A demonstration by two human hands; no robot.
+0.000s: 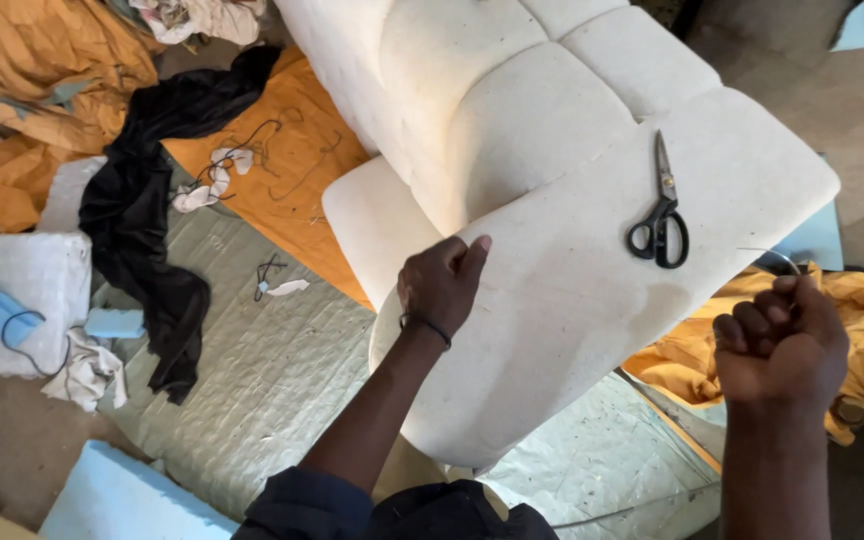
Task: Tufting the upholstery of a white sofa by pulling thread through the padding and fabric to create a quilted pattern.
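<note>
Fist first: the right hand (782, 345) hangs closed, knuckles up, just off the near right edge of the white padded foam cushion (592, 300); whether that grip pinches a thread I cannot tell. The left hand (442, 285) lies fingers curled on the cushion's left edge, pressing it, holding nothing else. Beyond both, black-handled steel scissors (660, 210) rest on the cushion, blades pointing away, handles toward the person, nearer the right hand. Farther left, black cloth (142, 210) and orange fabric (282, 170) lie on the floor.
</note>
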